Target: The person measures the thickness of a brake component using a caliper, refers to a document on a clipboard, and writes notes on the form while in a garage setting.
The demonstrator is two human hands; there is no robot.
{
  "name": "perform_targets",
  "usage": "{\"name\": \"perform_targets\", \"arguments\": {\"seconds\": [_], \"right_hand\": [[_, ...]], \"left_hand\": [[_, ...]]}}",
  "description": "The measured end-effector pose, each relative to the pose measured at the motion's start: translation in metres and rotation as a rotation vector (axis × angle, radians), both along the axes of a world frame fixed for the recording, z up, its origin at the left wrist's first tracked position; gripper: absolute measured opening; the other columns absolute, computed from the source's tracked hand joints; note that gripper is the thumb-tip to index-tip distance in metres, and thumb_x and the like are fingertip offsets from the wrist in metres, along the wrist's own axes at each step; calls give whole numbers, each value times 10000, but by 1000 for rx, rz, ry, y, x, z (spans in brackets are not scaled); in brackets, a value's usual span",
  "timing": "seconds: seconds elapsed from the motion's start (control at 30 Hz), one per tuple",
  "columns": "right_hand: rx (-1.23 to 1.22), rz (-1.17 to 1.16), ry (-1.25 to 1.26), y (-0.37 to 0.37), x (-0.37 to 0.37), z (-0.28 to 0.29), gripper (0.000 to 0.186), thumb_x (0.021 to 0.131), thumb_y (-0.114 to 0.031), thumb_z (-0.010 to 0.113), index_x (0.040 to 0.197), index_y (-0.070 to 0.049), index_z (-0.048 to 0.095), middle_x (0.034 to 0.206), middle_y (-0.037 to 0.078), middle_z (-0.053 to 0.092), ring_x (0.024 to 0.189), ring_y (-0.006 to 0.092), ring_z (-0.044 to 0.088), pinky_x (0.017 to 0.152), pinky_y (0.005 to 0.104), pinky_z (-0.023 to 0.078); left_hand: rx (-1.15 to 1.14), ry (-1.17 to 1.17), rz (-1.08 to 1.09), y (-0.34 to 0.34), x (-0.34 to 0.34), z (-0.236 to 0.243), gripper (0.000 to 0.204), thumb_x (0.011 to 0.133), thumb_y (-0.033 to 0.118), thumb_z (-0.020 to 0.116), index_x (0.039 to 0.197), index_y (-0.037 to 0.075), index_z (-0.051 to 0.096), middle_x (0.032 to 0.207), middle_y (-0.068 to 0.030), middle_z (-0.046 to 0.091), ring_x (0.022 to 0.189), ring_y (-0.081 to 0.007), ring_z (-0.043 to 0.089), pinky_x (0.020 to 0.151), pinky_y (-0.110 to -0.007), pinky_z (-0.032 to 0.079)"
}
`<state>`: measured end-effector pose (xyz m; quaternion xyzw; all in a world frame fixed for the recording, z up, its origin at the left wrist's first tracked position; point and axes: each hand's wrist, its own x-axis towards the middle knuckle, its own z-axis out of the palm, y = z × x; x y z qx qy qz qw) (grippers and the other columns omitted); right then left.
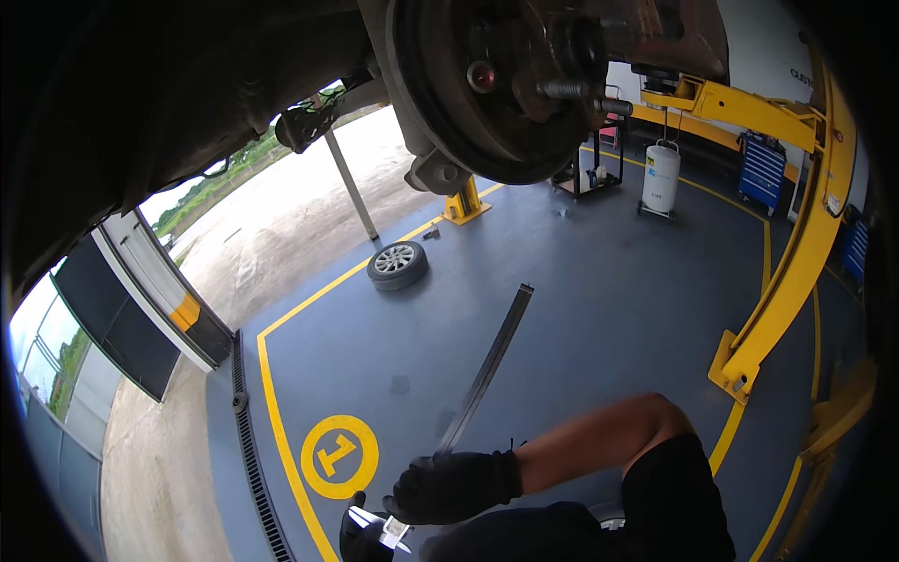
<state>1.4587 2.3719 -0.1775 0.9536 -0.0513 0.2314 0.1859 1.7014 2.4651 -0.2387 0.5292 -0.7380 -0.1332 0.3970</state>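
Head view: grips a long dark measuring tool (489, 365) in the right hand (454, 489), with black-gloved fingers curled snugly around the lower part. Has the left hand (360, 543), gloved in black too, right at the silver prongs (396, 531) on the low end. Cannot tell whether pinching them or only touching, with most of those fingers out of sight. Finds the tool low down, near the bottom edge, with the far end pointing up and to the right. Shows it well apart from the round metal hub (506, 122) overhead, so seems not to be measuring there right now.

Looks partway through the work, as a best guess. Shows bare bolts (565, 89) sticking out of the hub, with no wheel over them. Has a wheel (398, 264) lying flat on the floor (609, 309), but cannot tell whether from this same hub. Counts wheel-off as done, by the look of it, and wheel-on as left. Gives no clue about any measuring already finished.

Has a smooth blue-grey floor, painted with yellow lines (767, 258) and a round yellow sign (337, 454). Shows a long drain grate (257, 473) at the left, then pale ground (281, 225) and green grass (215, 194) outside. Has a yellow lift post (810, 253) at the right, with a blue tool chest (761, 170) and a white tank (661, 178) farther back. Ends at the top with a car's dark underside (178, 94).
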Motion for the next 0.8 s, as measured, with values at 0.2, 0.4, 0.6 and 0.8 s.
{"name": "perform_targets", "arguments": {"seconds": [0.2,0.4,0.6,0.8], "right_hand": [[453,-71,6,-24,-50,17,152,932,-161,615,1015,-37,646,868,96,655,774,241,678,656,349,544],[1004,-191,-3,-34,-82,65,182,905,-144,649,1016,-4,612,869,158,641,789,333,662,725,417,526],[1109,-325,-65,-26,-83,130,310,880,-140,710,1127,10,599,936,178,679,838,340,683,753,408,528],[1051,-415,-2,-13,-91,158,400,896,-171,698,1220,20,562,927,212,685,821,351,692,750,417,531]], "left_hand": [[494,882,-143,-13,-46,13,520,1046,358,459,1407,-17,446,1231,-212,606,1050,-322,669,974,-483,530],[179,460,-370,-33,-62,45,446,1111,276,309,1179,-59,596,965,-146,691,871,-238,675,827,-353,528],[163,530,-426,-35,-71,65,413,1098,248,362,1127,-80,612,886,-137,698,745,-169,650,798,-325,537],[583,862,-378,-19,-86,93,428,1040,340,508,1156,-52,635,895,-61,710,573,-36,469,612,-212,415]]}}
